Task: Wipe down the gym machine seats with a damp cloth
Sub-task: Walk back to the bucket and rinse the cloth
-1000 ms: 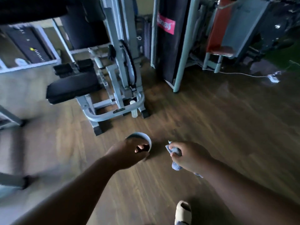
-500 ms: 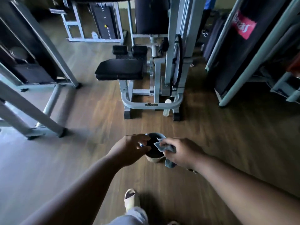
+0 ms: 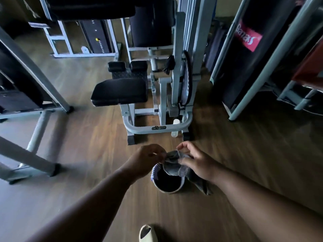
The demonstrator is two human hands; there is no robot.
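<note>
A grey-blue cloth (image 3: 174,165) is stretched between both hands over a small round bucket (image 3: 167,186) on the wooden floor. My left hand (image 3: 146,158) pinches the cloth's left end. My right hand (image 3: 194,162) grips its right part, and a tail of the cloth hangs down beside the bucket on the right. Ahead stands a gym machine with a black padded seat (image 3: 119,92) on a pale metal frame (image 3: 157,127).
Two black roller pads (image 3: 127,66) sit behind the seat. Slanted metal frame legs (image 3: 38,130) stand on the left, a dark panel with a red label (image 3: 248,39) on the right. A white bottle (image 3: 175,128) stands by the machine base. My sandalled foot (image 3: 148,233) is below.
The view has come closer to the machine. My left hand let go of the bucket rim and took the cloth's end; both hands now hold the cloth above the bucket.
</note>
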